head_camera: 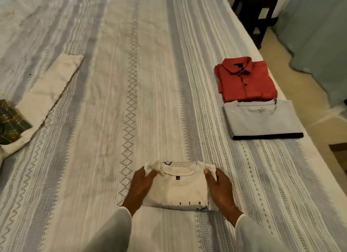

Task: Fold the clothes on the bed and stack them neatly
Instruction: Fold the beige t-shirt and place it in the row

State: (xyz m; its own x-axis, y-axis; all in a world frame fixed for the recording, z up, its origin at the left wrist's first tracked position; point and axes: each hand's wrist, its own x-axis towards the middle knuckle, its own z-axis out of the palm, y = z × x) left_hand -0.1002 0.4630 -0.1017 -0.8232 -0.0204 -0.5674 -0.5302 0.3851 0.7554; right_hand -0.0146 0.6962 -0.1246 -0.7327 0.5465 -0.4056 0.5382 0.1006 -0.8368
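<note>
A folded white T-shirt with dark lettering (178, 191) lies near the viewer on a striped grey-and-white bedspread (112, 82). The left hand (140, 184) and right hand (218, 186) each pinch a far corner of it. Far right lie a folded red collared shirt (246, 80) and, just nearer, a folded grey T-shirt (261, 120). At left, a cream cloth (47, 93) and green plaid fabric (11, 120).

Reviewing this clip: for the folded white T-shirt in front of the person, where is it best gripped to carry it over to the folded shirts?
Probably by its two short side edges, one hand from each side, as the left hand and right hand now grip the white T-shirt. It lies flat as a compact rectangle, collar away from the person, so sliding fingers under both sides should keep the folds together.
</note>
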